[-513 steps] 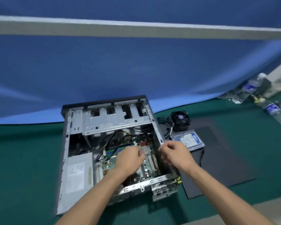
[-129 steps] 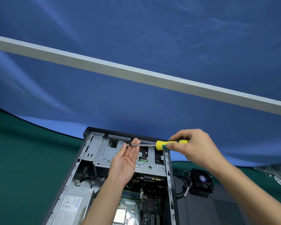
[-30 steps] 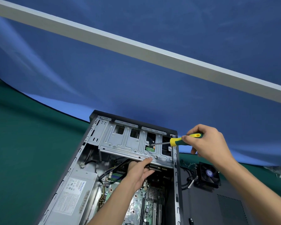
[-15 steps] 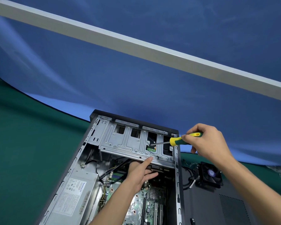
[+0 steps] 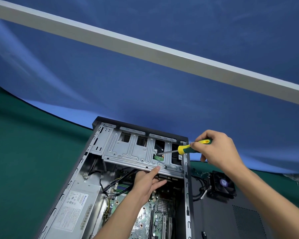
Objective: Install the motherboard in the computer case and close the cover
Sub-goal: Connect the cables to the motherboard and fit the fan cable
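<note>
Holding item one, the screwdriver (image 5: 188, 148), in my right hand (image 5: 217, 149): fingers curled round the yellow-and-green handle, shaft angled down to the left, tip inside a cutout of the drive cage (image 5: 140, 153), at or just above a small green board there; actual contact too fine to tell. Item two, my left hand (image 5: 148, 181): fingers nearly straight, gripping nothing, forefinger tip touching the cage's lower edge, the remaining fingers reaching under it. Change logged: against half a second ago, almost none; the tip sits at the same cutout and the left forefinger has edged a little along the cage rim, so I judge a screw is being driven or located here, with fastening unfinished. Item three, the motherboard (image 5: 155, 219): lying flat in the computer case (image 5: 186, 187), below and nearward of my left fingers, partly hidden by my forearm. Item four, the cover (image 5: 231, 216): a dark panel lying off the case, right of my right wrist, not yet fitted. Sundries: power supply (image 5: 74, 209) left of my left arm; loose fan (image 5: 223, 184) on the panel's far end. Surface: green cloth (image 5: 28, 144). Room: blue backdrop (image 5: 145, 87) crossed by a pale bar (image 5: 145, 52).
</note>
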